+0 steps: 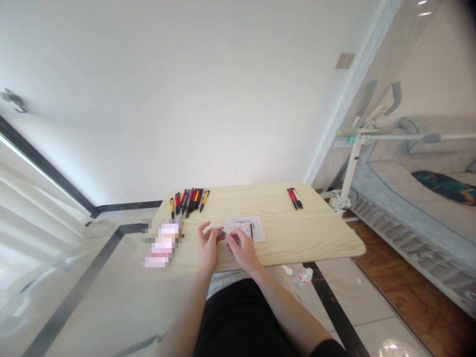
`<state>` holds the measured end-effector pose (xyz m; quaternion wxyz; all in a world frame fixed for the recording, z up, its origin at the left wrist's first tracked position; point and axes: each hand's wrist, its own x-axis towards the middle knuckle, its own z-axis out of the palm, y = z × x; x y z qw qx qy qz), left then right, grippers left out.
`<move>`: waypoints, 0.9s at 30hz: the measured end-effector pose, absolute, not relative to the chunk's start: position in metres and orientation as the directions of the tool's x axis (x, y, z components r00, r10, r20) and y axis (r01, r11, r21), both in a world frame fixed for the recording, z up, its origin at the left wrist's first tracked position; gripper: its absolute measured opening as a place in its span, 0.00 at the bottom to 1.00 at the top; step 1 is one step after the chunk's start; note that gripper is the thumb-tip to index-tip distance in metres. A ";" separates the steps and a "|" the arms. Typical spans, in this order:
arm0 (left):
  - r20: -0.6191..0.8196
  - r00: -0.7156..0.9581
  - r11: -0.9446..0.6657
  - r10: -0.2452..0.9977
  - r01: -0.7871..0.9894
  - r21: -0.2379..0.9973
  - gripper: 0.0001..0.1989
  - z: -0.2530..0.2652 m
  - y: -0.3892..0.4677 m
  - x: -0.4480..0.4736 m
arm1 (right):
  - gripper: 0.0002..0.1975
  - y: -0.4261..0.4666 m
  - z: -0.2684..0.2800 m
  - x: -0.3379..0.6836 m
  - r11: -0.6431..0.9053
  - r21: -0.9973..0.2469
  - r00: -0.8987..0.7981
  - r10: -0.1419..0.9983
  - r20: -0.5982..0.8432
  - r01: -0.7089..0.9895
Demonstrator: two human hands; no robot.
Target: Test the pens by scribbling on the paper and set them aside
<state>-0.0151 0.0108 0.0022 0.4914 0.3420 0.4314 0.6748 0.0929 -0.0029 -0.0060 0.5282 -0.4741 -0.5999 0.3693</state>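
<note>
My left hand (208, 245) and my right hand (241, 248) meet over the near part of the wooden table (275, 208). Fingers of both are pinched together around a small, slim piece (222, 232), partly whitish and partly dark. Its kind is hidden by the fingers and too small to name. Just beyond my right hand lies a white printed sheet (259, 229), partly covered by that hand. A thin black stick-like piece (251, 231) rests on the sheet.
Several pens (191, 201), red, yellow and dark, lie at the table's back left. Three more pens (294, 198) lie at the back right. A blurred-out pinkish object (161, 245) is at the left edge. A clear bottle (305, 275) is on the floor.
</note>
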 end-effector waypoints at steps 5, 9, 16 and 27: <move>0.061 -0.280 -0.158 0.958 -0.337 0.928 0.24 0.004 0.010 -0.013 | 0.05 -0.001 -0.009 0.092 0.270 -0.950 0.077 0.956 0.284 0.155; 0.064 -0.263 -0.147 0.963 -0.310 0.939 0.24 0.005 0.010 -0.013 | 0.04 0.000 -0.009 0.093 0.288 -0.951 0.092 0.950 0.299 0.114; 0.070 -0.155 -0.109 0.985 -0.261 0.959 0.16 0.003 0.013 -0.015 | 0.03 0.001 -0.008 0.094 0.318 -0.938 0.084 0.940 0.331 0.135; 0.079 -0.144 -0.114 0.986 -0.250 0.961 0.15 0.003 0.013 -0.015 | 0.03 0.001 -0.007 0.093 0.323 -0.935 0.071 0.939 0.335 0.146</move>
